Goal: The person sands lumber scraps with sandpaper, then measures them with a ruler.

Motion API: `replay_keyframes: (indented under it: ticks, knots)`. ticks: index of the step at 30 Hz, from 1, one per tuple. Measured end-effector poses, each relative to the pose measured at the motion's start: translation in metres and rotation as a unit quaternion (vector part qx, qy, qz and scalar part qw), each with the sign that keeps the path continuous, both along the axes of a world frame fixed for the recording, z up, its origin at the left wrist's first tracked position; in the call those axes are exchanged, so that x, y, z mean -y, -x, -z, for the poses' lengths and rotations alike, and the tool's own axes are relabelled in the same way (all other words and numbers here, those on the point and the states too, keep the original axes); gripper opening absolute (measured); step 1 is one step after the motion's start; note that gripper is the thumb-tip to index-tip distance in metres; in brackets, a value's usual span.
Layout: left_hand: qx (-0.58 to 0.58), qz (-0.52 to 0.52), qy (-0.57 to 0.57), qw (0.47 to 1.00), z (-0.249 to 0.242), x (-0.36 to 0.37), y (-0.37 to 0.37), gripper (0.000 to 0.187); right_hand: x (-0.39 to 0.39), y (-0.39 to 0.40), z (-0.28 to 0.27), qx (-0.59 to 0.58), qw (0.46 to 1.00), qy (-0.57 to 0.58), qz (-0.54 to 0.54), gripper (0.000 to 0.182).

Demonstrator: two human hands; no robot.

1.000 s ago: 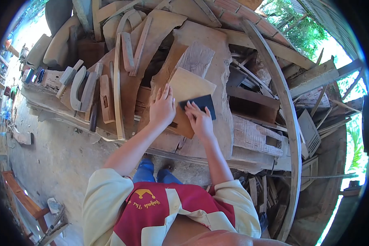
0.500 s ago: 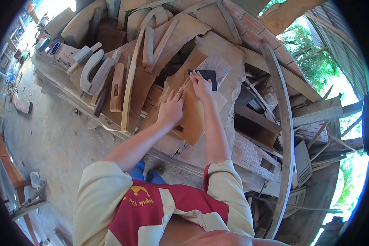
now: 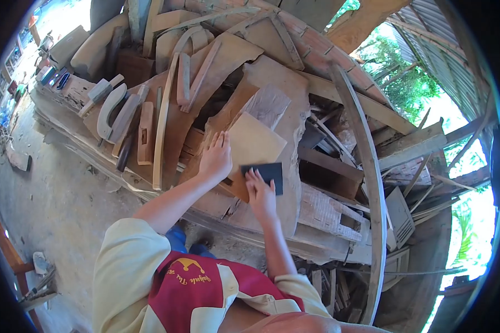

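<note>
My right hand (image 3: 261, 191) lies over a black sheet of sandpaper (image 3: 272, 175), its fingers pressing the sheet onto the near part of a flat wooden board (image 3: 258, 139). The board's far part looks pale and its near left part orange-brown. My left hand (image 3: 215, 158) rests on the board's left side, fingers stretched out and holding nothing. A rough, whitish wood block (image 3: 266, 105) shows at the board's far end. All of this sits on a large, uneven wooden slab (image 3: 286, 80).
Left of the board lie a wooden hand plane (image 3: 145, 133), a long wood strip (image 3: 165, 127) and a curved pale handle-like piece (image 3: 110, 111). A curved wooden beam (image 3: 366, 144) rises at the right. Several wood offcuts lie behind it. Concrete floor (image 3: 89, 194) is at the left.
My right hand has drawn the sandpaper toward my body, from the board's far part to its near part. My left hand stays on the board's left side. The view has shifted slightly.
</note>
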State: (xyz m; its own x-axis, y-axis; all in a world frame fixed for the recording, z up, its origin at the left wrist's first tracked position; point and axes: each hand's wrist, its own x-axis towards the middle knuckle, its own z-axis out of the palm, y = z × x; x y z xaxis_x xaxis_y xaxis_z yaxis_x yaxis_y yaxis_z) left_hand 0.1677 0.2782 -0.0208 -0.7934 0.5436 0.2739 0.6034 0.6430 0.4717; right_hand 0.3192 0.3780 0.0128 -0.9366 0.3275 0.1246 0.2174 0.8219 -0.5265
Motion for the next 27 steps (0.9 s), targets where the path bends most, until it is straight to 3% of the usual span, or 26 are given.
replay_keyframes:
  ticks: [8, 16, 19, 21, 27]
  knots:
    - [0.016, 0.009, 0.026, 0.999, -0.008, 0.002, 0.000, 0.049, 0.008, -0.004, 0.003, 0.006, 1.000, 0.016, 0.020, 0.032]
    - [0.054, 0.020, -0.097, 0.994, -0.018, 0.008, -0.001, 0.069, -0.052, 0.144, 0.020, 0.004, 0.999, -0.049, -0.017, 0.033]
    - [0.080, 0.041, -0.055, 0.994, -0.022, 0.008, -0.001, 0.072, -0.074, 0.207, 0.016, 0.046, 0.998, -0.031, 0.017, 0.040]
    - [0.076, 0.042, -0.041, 0.995, -0.023, 0.008, -0.002, 0.072, -0.073, 0.226, -0.002, 0.192, 0.974, 0.084, 0.082, 0.047]
    - [0.091, 0.039, -0.041, 0.994, -0.024, 0.008, 0.001, 0.073, -0.058, 0.212, 0.003, 0.084, 0.995, -0.012, 0.057, 0.048]
